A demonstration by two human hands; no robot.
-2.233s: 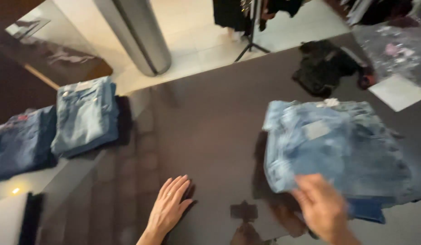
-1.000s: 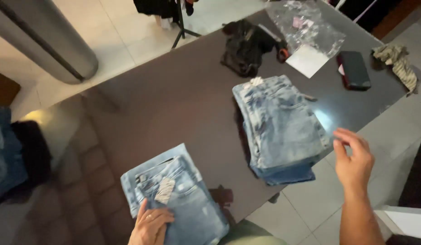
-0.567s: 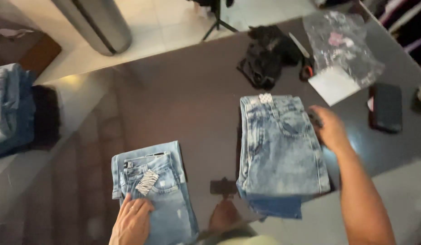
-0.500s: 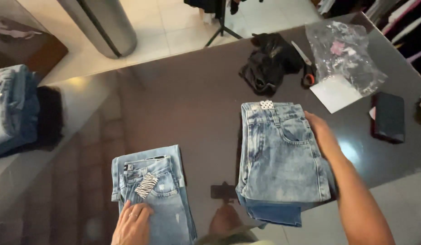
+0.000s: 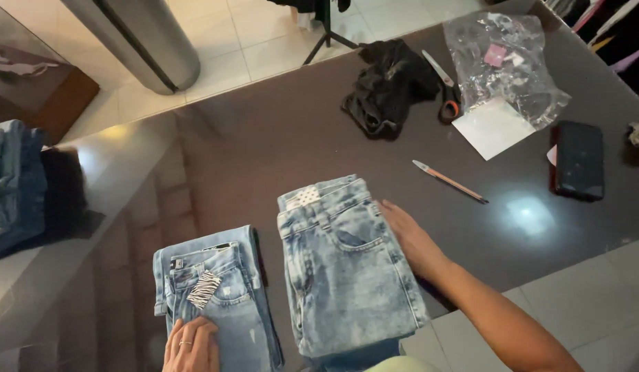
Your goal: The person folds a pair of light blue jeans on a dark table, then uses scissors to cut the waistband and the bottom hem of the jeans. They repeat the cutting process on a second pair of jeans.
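Observation:
Two folded piles of light blue jeans lie side by side on a dark glossy table (image 5: 264,138). My left hand (image 5: 190,346) rests flat on the smaller folded jeans (image 5: 216,303), which carry a striped tag near the waistband. My right hand (image 5: 414,238) presses against the right side of the taller stack of jeans (image 5: 343,269), fingers stretched along its edge. Neither hand grips anything.
Behind the jeans lie a pencil (image 5: 449,181), a black phone (image 5: 576,160), a crumpled black garment (image 5: 385,86), scissors (image 5: 445,88), a white sheet (image 5: 494,127) and a clear plastic bag (image 5: 505,62). More folded jeans (image 5: 13,179) sit at the far left. A metal column (image 5: 140,38) stands beyond the table.
The taller stack has slid left, closer to the smaller jeans, pushed by my right hand at its side. My left hand stays on the smaller jeans.

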